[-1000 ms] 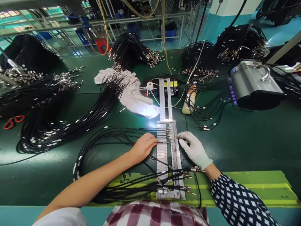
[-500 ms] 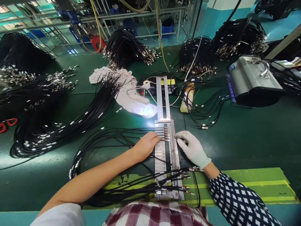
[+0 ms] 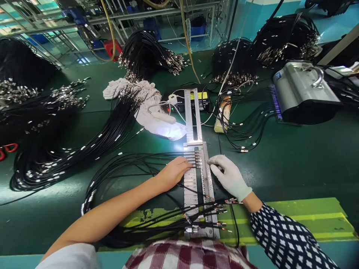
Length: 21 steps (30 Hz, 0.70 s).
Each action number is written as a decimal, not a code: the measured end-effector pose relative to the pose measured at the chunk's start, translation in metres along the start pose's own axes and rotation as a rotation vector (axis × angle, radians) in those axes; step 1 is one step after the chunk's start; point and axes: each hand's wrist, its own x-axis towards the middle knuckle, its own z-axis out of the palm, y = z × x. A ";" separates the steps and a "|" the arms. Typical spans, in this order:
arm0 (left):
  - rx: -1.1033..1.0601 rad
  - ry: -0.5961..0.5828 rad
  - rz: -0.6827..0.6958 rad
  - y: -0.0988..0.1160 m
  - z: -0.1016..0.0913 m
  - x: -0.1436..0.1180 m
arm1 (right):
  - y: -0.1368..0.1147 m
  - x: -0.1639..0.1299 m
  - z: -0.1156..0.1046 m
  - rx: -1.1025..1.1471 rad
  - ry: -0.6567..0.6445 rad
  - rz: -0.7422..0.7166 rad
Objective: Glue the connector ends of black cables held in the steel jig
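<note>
A long slotted metal fixture [image 3: 207, 175] lies lengthwise on the green bench in front of me. Several thin black cables [image 3: 134, 161] with metal tips are laid into its upper slots from the left. My bare left hand [image 3: 173, 172] rests on the fixture's left edge, fingertips pressing a cable tip into a slot. My right hand [image 3: 229, 176], in a white glove, lies on the fixture's right rail with its fingers curled. More tipped cables [image 3: 202, 215] cross the fixture's near end.
Big bundles of black cables [image 3: 56, 149] cover the left and the back of the bench. A white cloth [image 3: 146, 108] under a bright light, a black control box [image 3: 193, 101] and a grey machine [image 3: 303, 95] stand behind. Red scissors [image 3: 7, 149] lie far left.
My left hand slid a little up along the fixture to a higher slot. The gloved right hand shifted slightly with it. The view tilted down a bit.
</note>
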 end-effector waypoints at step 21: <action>-0.116 -0.261 -0.113 0.014 -0.025 -0.037 | 0.006 -0.002 0.002 0.016 -0.004 -0.007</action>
